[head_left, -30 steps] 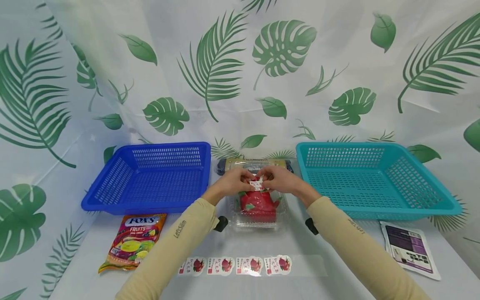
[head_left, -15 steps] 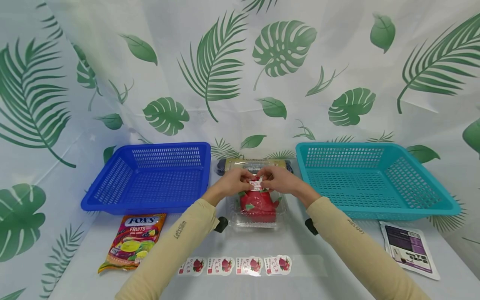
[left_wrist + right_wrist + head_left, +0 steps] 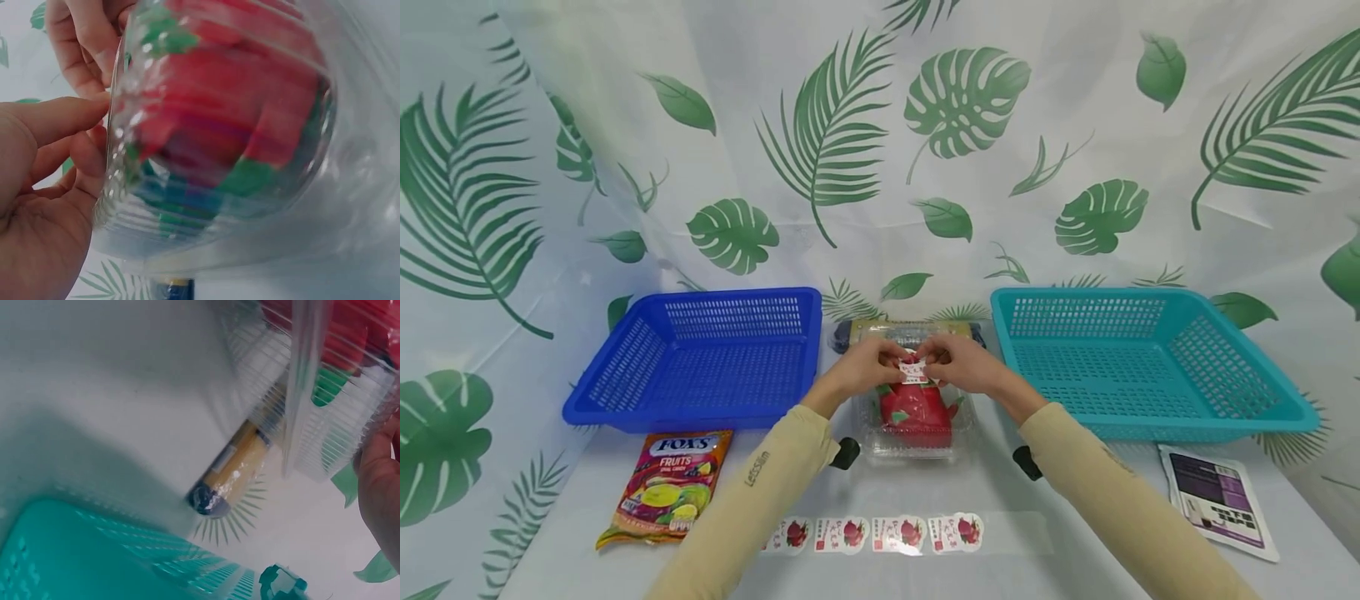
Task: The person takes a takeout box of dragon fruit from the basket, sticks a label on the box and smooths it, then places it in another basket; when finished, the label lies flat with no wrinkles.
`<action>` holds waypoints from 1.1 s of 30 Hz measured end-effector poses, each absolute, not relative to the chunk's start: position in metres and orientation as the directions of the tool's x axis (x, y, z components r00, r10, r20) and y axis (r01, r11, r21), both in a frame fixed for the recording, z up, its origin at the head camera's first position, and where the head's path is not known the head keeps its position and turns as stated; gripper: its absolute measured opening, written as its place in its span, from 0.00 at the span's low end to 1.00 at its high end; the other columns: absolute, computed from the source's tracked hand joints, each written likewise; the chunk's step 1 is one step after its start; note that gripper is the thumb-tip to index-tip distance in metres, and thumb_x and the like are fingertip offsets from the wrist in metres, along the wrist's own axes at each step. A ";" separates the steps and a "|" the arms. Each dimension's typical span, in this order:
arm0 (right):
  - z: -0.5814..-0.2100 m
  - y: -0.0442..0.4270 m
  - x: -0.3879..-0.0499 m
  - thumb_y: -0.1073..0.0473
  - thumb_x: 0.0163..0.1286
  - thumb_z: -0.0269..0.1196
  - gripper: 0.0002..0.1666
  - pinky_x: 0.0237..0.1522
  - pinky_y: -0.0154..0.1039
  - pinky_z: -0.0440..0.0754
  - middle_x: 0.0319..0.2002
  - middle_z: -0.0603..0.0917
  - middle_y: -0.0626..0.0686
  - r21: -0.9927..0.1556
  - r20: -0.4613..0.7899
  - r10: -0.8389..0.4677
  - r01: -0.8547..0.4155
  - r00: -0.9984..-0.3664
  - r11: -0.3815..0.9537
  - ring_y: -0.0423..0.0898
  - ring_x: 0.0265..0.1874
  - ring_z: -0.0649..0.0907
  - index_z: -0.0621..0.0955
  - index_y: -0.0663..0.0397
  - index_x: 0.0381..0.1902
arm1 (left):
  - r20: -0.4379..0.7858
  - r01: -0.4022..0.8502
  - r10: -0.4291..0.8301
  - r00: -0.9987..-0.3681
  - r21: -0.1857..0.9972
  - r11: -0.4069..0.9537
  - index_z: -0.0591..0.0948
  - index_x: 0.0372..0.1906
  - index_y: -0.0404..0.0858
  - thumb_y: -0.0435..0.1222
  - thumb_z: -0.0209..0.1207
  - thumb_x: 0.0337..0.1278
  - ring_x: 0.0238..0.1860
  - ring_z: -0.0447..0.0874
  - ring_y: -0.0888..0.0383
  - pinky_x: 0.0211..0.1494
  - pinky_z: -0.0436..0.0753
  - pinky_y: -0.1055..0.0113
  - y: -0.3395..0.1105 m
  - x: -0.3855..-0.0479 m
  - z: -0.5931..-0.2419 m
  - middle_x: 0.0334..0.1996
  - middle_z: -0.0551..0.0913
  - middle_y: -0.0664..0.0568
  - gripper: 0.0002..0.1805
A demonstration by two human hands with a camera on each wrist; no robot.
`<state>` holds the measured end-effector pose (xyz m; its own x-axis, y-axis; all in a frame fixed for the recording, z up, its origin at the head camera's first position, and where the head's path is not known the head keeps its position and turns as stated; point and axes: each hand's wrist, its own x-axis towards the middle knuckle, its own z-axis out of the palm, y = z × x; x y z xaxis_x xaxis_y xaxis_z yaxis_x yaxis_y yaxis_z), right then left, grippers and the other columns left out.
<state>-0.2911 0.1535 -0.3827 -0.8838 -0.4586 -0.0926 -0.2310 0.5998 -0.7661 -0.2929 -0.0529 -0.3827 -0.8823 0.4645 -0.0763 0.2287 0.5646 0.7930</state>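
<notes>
A clear plastic clamshell box (image 3: 913, 452) with a red, green-tipped dragon fruit (image 3: 917, 412) inside stands in the middle of the table. Over the far part of its lid is a white sticker (image 3: 913, 372) with red print. My left hand (image 3: 871, 367) pinches the sticker's left side between thumb and fingers. From the right, my right hand (image 3: 962, 365) pinches the other side. Up close in the left wrist view, the fingers of the left hand (image 3: 44, 219) are at the lid. Part of the right hand (image 3: 381, 487) shows beside the box in the right wrist view.
Behind the box lies a long dark-ended package (image 3: 842, 333). A blue basket (image 3: 677, 417) stands left, a teal basket (image 3: 1157, 428) right. Nearer lie a candy bag (image 3: 666, 492), a white-and-purple packet (image 3: 1221, 504) and a backing strip (image 3: 1015, 533) bearing several stickers.
Both hands stay over the lid, with only slight finger shifts. The sticker looks flatter and more fully exposed between the fingers than before. The head view has tilted slightly.
</notes>
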 end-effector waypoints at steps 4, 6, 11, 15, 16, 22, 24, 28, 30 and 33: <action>-0.384 0.157 -0.287 0.63 0.70 0.60 0.15 0.40 0.45 0.84 0.39 0.79 0.55 -0.761 -0.054 -0.447 -0.254 -0.893 0.597 0.49 0.37 0.80 0.77 0.61 0.53 | -0.050 0.230 0.442 -0.896 0.798 0.558 0.83 0.53 0.37 0.33 0.64 0.61 0.37 0.78 0.56 0.39 0.80 0.66 -0.053 -0.289 -0.384 0.34 0.81 0.50 0.15; -0.384 0.158 -0.284 0.62 0.70 0.60 0.15 0.41 0.46 0.84 0.40 0.79 0.55 -0.759 -0.040 -0.445 -0.262 -0.895 0.596 0.49 0.38 0.80 0.77 0.61 0.53 | -0.043 0.222 0.425 -0.904 0.803 0.553 0.83 0.52 0.37 0.34 0.63 0.62 0.37 0.79 0.55 0.39 0.80 0.66 -0.053 -0.288 -0.385 0.35 0.81 0.50 0.14; -0.383 0.159 -0.280 0.61 0.70 0.61 0.15 0.40 0.45 0.84 0.40 0.80 0.55 -0.744 -0.021 -0.444 -0.283 -0.896 0.606 0.49 0.37 0.81 0.78 0.61 0.52 | -0.043 0.196 0.403 -0.914 0.823 0.533 0.83 0.52 0.38 0.34 0.63 0.63 0.38 0.79 0.55 0.40 0.81 0.65 -0.052 -0.287 -0.386 0.37 0.81 0.49 0.14; -0.384 0.160 -0.277 0.61 0.70 0.61 0.14 0.39 0.43 0.84 0.41 0.80 0.55 -0.740 -0.017 -0.419 -0.270 -0.908 0.616 0.50 0.38 0.81 0.78 0.60 0.52 | -0.045 0.181 0.396 -0.917 0.839 0.513 0.83 0.52 0.37 0.34 0.62 0.63 0.39 0.80 0.54 0.42 0.82 0.64 -0.051 -0.286 -0.385 0.38 0.81 0.48 0.14; -0.384 0.160 -0.277 0.62 0.71 0.60 0.14 0.39 0.43 0.84 0.41 0.80 0.55 -0.742 -0.011 -0.413 -0.270 -0.911 0.614 0.50 0.38 0.81 0.78 0.61 0.52 | -0.044 0.178 0.393 -0.918 0.842 0.509 0.83 0.53 0.37 0.34 0.62 0.63 0.40 0.80 0.54 0.42 0.82 0.64 -0.051 -0.286 -0.385 0.39 0.81 0.48 0.14; -0.385 0.162 -0.273 0.62 0.71 0.60 0.16 0.37 0.41 0.82 0.42 0.81 0.56 -0.744 0.044 -0.347 -0.263 -0.937 0.614 0.50 0.39 0.81 0.79 0.62 0.53 | -0.012 0.198 0.381 -0.924 0.839 0.507 0.82 0.54 0.37 0.35 0.61 0.64 0.42 0.81 0.54 0.41 0.83 0.64 -0.052 -0.284 -0.381 0.43 0.81 0.48 0.15; -0.385 0.163 -0.271 0.61 0.71 0.60 0.16 0.36 0.40 0.82 0.42 0.82 0.56 -0.740 0.061 -0.329 -0.264 -0.942 0.618 0.51 0.40 0.81 0.80 0.62 0.54 | 0.011 0.224 0.387 -0.922 0.830 0.511 0.82 0.54 0.37 0.35 0.61 0.64 0.43 0.81 0.53 0.41 0.83 0.64 -0.053 -0.283 -0.379 0.44 0.81 0.47 0.15; -0.385 0.166 -0.270 0.61 0.71 0.60 0.17 0.38 0.41 0.82 0.43 0.81 0.56 -0.729 0.071 -0.314 -0.264 -0.947 0.632 0.52 0.43 0.81 0.79 0.62 0.55 | 0.031 0.253 0.396 -0.918 0.814 0.523 0.82 0.54 0.37 0.35 0.61 0.64 0.46 0.81 0.53 0.44 0.82 0.62 -0.054 -0.284 -0.379 0.47 0.81 0.47 0.15; -0.385 0.167 -0.270 0.60 0.71 0.60 0.18 0.39 0.41 0.83 0.44 0.81 0.56 -0.730 0.063 -0.305 -0.253 -0.950 0.636 0.53 0.44 0.80 0.78 0.62 0.55 | 0.031 0.252 0.393 -0.919 0.813 0.525 0.82 0.55 0.37 0.35 0.61 0.64 0.47 0.81 0.52 0.46 0.82 0.62 -0.055 -0.284 -0.380 0.48 0.81 0.46 0.15; -0.385 0.167 -0.270 0.61 0.71 0.61 0.18 0.40 0.42 0.83 0.45 0.81 0.57 -0.730 0.056 -0.291 -0.238 -0.955 0.640 0.54 0.45 0.80 0.78 0.63 0.56 | 0.035 0.250 0.382 -0.924 0.810 0.531 0.82 0.54 0.36 0.34 0.61 0.64 0.49 0.80 0.51 0.49 0.81 0.60 -0.056 -0.284 -0.382 0.49 0.81 0.46 0.15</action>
